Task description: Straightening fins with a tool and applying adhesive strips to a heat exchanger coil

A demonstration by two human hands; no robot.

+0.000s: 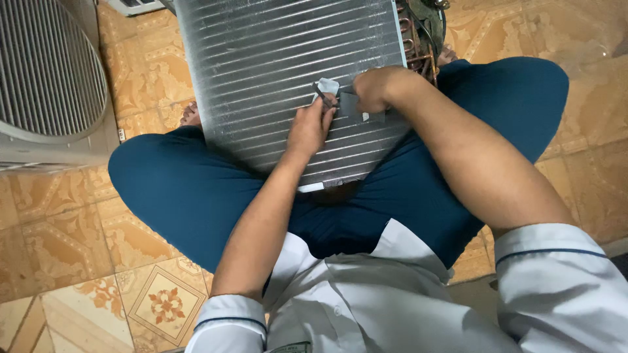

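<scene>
A finned metal condenser coil (275, 59) lies across my lap, its fins running in rows. My left hand (311, 125) rests on the fins and pinches a small pale grey piece (326, 87) with a thin dark tool. My right hand (374, 88) is closed on a small grey flat tool (350, 104) pressed against the fins just beside the left hand. Copper tubes (417, 46) show at the coil's right end. My legs in dark blue trousers (183, 189) are crossed under the coil.
An outdoor air-conditioner unit with a round fan grille (46, 72) stands at the left. Patterned orange floor tiles (72, 255) surround me. A white object's edge (134, 6) shows at the top left.
</scene>
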